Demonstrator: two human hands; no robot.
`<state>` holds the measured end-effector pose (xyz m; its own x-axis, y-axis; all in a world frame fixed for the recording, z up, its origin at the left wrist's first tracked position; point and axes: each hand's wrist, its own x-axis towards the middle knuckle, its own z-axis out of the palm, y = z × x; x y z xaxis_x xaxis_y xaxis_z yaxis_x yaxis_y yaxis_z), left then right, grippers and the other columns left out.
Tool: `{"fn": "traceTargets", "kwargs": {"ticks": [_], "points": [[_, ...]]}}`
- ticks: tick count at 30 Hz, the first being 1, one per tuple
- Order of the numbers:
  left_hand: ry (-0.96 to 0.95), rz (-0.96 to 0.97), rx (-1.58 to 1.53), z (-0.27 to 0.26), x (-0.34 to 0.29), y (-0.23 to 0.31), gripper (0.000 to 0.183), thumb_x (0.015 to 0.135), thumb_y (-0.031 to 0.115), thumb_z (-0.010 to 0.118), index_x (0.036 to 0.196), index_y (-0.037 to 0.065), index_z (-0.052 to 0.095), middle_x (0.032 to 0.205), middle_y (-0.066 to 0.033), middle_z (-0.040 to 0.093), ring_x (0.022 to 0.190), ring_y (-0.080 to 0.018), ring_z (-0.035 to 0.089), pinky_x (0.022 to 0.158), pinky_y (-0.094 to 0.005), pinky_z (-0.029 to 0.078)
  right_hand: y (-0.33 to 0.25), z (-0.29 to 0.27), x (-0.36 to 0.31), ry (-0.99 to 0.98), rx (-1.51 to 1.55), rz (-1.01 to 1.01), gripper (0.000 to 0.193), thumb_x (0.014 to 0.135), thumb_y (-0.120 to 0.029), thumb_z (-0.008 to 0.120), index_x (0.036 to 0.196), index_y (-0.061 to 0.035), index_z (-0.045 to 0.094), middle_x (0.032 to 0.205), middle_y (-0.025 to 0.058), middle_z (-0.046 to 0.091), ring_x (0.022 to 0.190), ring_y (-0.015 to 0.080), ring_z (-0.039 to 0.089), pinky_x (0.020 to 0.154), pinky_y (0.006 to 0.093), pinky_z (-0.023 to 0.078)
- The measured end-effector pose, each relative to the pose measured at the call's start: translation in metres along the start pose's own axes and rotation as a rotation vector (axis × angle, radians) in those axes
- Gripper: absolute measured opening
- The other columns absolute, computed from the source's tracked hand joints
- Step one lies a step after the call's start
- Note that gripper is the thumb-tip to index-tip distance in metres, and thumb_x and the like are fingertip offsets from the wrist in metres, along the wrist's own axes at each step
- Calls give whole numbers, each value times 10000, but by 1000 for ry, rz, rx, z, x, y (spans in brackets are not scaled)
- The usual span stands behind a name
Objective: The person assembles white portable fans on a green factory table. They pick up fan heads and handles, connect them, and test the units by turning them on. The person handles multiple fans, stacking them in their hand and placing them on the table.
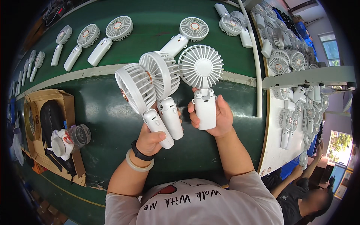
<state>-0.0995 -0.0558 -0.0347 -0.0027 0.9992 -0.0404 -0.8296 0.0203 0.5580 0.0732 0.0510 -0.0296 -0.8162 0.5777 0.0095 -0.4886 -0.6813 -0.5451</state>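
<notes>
My left hand [148,139] is closed around the handles of two white handheld fans. The outer fan [159,129] leans left, and the inner fan [171,119] stands beside it; their round cage heads touch or overlap. In my right hand [224,120] is a third white handheld fan [205,112], held upright by its handle. That fan's cage shows a plain round hub. My fingers wrap behind the handle, partly hidden by it. All three fans are raised over the dark green bench [112,93].
Beyond a pale rail [63,77], several white fans [119,28] lie on a green belt [150,22]. At left, a cardboard box [79,168] holds a black pouch, tape and a clear jar [79,135]. A white pole [258,86] separates a fan-filled table [272,150], near another person's hand [298,171].
</notes>
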Motion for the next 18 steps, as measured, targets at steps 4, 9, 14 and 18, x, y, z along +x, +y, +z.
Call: {"fn": "traceTargets", "kwargs": {"ticks": [4,9,14,18], "points": [[2,1,-7,-3,-3,4,937,628,213,777,1375,71,229,1125,-143,524,989,-247,576,816,-395,513,4,-1,4,78,-74,-20,572,939,-463,344,1303,-21,361,1047,161,554,743,219,565,643,337,494],[-26,-23,64,-2,-5,7,865,633,228,743,1340,122,258,1144,-130,469,1004,-241,544,824,-416,504,11,12,2,262,-270,-66,508,878,-295,571,1270,-31,386,987,111,565,784,178,589,703,335,525],[-26,-24,51,-4,-10,9,869,636,216,740,1349,126,251,1151,-133,463,1017,-247,536,831,-418,500,20,22,4,377,-528,-144,482,858,-179,599,1263,-11,397,1020,108,595,854,179,618,739,318,531],[-22,-14,7,-7,-15,13,920,633,190,766,1370,97,223,1154,-139,490,1017,-253,556,838,-412,504,21,23,5,369,-559,-135,450,844,-93,587,1251,0,420,1036,108,607,893,175,616,784,312,509]]}}
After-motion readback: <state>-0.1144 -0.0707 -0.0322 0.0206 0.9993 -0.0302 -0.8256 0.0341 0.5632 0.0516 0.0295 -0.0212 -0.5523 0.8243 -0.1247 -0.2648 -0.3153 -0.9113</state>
